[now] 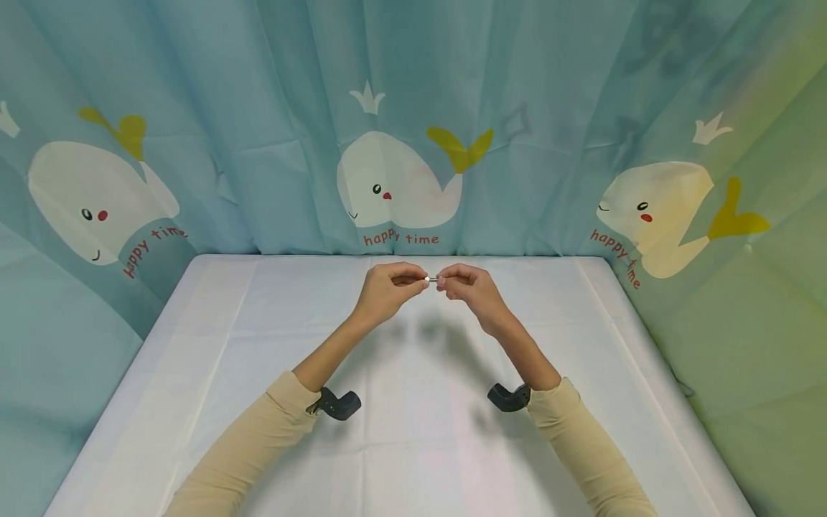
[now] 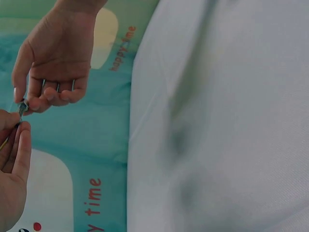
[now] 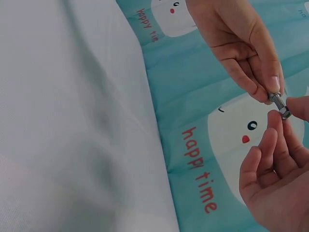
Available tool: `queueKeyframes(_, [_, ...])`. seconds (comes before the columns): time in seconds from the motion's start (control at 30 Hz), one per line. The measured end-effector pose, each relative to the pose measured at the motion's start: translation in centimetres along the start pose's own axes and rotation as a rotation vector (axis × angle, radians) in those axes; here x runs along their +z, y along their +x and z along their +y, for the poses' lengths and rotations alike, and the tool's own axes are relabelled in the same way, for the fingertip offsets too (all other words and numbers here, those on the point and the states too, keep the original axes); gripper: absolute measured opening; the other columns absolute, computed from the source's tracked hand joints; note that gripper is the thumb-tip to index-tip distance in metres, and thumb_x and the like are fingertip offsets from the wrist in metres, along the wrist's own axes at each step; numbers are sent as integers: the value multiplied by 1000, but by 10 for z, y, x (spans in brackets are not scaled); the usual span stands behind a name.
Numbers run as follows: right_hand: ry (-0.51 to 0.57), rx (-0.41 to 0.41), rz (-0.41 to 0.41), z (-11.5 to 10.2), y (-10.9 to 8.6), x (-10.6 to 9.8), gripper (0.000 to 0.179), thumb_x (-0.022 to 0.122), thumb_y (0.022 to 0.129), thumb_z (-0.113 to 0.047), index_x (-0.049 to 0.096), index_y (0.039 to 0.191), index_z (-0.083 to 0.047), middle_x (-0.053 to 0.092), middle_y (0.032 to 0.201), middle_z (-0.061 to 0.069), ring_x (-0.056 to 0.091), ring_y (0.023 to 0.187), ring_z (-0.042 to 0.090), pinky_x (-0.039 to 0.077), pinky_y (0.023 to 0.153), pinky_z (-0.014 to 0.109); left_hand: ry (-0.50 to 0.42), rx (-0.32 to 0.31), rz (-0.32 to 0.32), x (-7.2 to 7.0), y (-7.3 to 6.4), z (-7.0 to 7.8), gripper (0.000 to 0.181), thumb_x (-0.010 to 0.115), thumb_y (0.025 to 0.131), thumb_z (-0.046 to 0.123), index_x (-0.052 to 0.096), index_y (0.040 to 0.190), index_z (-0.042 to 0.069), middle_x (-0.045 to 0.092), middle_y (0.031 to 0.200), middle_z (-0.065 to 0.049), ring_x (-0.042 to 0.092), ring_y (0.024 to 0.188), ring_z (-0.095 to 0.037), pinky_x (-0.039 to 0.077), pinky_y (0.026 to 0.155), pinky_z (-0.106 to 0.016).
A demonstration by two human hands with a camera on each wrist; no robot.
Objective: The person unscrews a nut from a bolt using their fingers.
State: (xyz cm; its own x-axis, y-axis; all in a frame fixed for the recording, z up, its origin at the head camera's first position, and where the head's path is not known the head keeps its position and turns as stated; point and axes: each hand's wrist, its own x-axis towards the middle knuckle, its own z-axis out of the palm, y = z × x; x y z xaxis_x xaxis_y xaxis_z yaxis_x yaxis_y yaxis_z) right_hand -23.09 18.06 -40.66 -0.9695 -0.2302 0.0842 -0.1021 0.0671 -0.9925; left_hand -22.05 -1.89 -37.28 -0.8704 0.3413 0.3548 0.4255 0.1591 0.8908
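Observation:
Both hands meet above the far part of the table, with a small silver bolt between their fingertips. My left hand pinches the bolt's left end between thumb and fingers. At the other end, my right hand pinches with its thumb and fingertips. The right wrist view shows the threaded shank of the bolt bare between the two grips, and a hex-shaped metal piece at the right hand's fingertips. Whether that piece is a nut or the bolt's head I cannot tell. Fingers partly hide both ends.
A white cloth covers the table. Behind it and at both sides hangs a blue-green curtain with printed whales. Dark curved devices, one at the left wrist and one at the right, stick out inward from the sleeves.

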Motion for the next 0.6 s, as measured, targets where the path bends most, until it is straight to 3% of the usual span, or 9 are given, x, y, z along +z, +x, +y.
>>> queueKeyframes(0.17, [32, -55, -24, 4, 1, -1, 22, 62, 86, -5, 57, 104, 6, 59, 87, 8, 54, 76, 19, 48, 68, 27, 8, -1, 13, 1, -1, 1, 14, 68, 82, 3, 68, 92, -7, 67, 89, -15, 65, 80, -25, 53, 70, -26])
queueKeyframes(0.37, [16, -78, -37, 4, 1, -1, 20, 63, 85, -3, 58, 103, 2, 58, 95, 12, 55, 77, 20, 49, 70, 31, 15, 4, 24, 0, -2, 0, 14, 68, 82, 3, 69, 92, -6, 67, 88, -15, 65, 79, -24, 53, 70, -26])
queueKeyframes(0.5, [4, -68, -37, 4, 2, -1, 25, 65, 84, -5, 57, 107, 0, 56, 98, 12, 55, 78, 21, 48, 69, 35, 13, 8, 25, 1, -1, -4, 14, 69, 81, 3, 69, 92, -6, 67, 88, -14, 65, 79, -22, 53, 70, -26])
queueKeyframes(0.6, [-10, -36, -41, 2, 1, -1, 29, 65, 85, -10, 56, 112, -4, 55, 99, 10, 55, 78, 22, 48, 67, 32, 1, 8, 28, 2, 3, -18, 14, 70, 81, 5, 70, 92, -3, 68, 88, -12, 66, 79, -20, 53, 70, -27])
